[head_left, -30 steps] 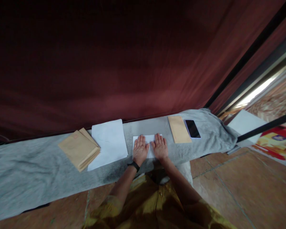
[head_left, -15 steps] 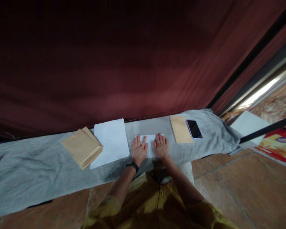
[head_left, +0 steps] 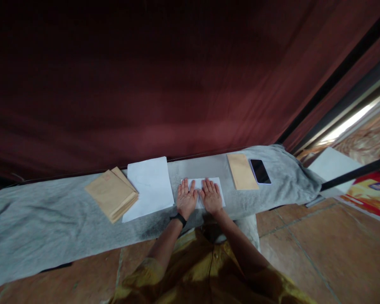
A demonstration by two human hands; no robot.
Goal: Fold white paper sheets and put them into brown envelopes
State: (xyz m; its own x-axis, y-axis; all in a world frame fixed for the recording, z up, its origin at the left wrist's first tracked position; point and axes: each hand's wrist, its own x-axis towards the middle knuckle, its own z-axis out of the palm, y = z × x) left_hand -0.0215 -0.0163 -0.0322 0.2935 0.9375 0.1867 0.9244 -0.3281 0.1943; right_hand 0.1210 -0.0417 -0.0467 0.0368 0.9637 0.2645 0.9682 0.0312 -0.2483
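A small white sheet of paper (head_left: 221, 195), seemingly folded, lies on the grey cloth in front of me. My left hand (head_left: 186, 199) rests flat on its left part, fingers stretched forward; a dark band circles that wrist. Flat on the middle of the same paper is my right hand (head_left: 211, 197), its fingers slightly spread and its thumb close to the left one. Both palms hide much of the paper. To the left sits a stack of larger white paper (head_left: 149, 188). A single tan envelope (head_left: 243, 172) lies to the right.
Several brown envelopes (head_left: 111, 192) are piled left of the white stack. A phone (head_left: 260, 171) lies beyond the single envelope. The grey cloth (head_left: 50, 223) covers a narrow table against a dark red curtain (head_left: 177, 105). A black bar (head_left: 354, 172) crosses at the right.
My right hand has slid left across the paper toward my left hand, uncovering the paper's right end. My left hand stays in place on the paper. The view has shifted slightly.
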